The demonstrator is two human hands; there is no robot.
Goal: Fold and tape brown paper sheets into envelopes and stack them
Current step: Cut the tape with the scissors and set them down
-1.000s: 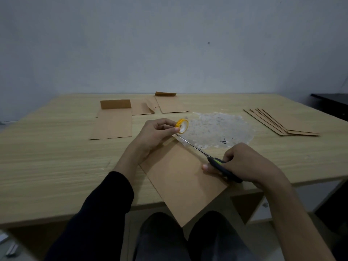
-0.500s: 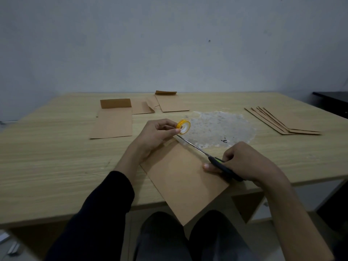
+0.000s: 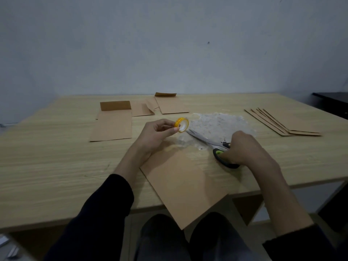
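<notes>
A folded brown paper sheet [image 3: 185,183] lies tilted in front of me, its near corner hanging past the table edge. My left hand [image 3: 155,135] pinches a small yellow tape roll [image 3: 181,125] just above the sheet's far end. My right hand [image 3: 244,149] grips the black and green handles of the scissors [image 3: 209,141], whose blades point toward the roll. Blade tips sit just below the roll, over a worn white patch.
Several folded brown envelopes [image 3: 282,122] are fanned in a stack at the right. Open brown sheets [image 3: 113,122] and smaller pieces [image 3: 170,105] lie at the far left and middle. The wooden table [image 3: 47,166] meets a grey wall; a dark cabinet [image 3: 333,102] stands at right.
My right hand with the scissors has moved right and away, off the folded sheet. My left hand has lifted the tape roll slightly.
</notes>
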